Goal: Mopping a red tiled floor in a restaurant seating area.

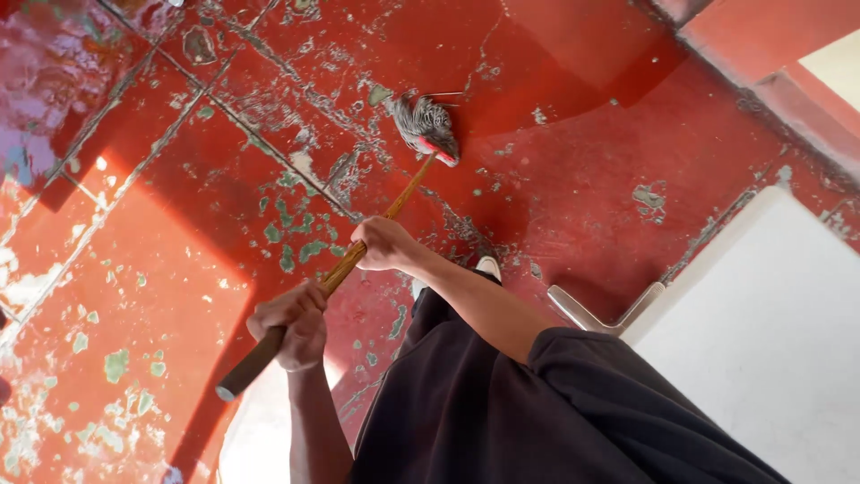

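I hold a broom by its long wooden handle (pixel 408 188) with both hands. My right hand (pixel 383 244) grips the middle of the handle. My left hand (pixel 291 324) grips near the dark upper end, which sticks out toward the lower left. The broom head (pixel 425 125), grey bristles on a red base, rests on the worn red floor (pixel 573 179) ahead of me. My dark shirt fills the bottom middle, and the tip of one shoe (pixel 488 265) shows below my right arm.
The red floor paint is peeling, with green and pale patches and tile seams (pixel 269 143). A large white object (pixel 761 341) with a pale grey bracket or leg (pixel 591 315) stands at the right. A red raised ledge (pixel 761 54) runs along the top right.
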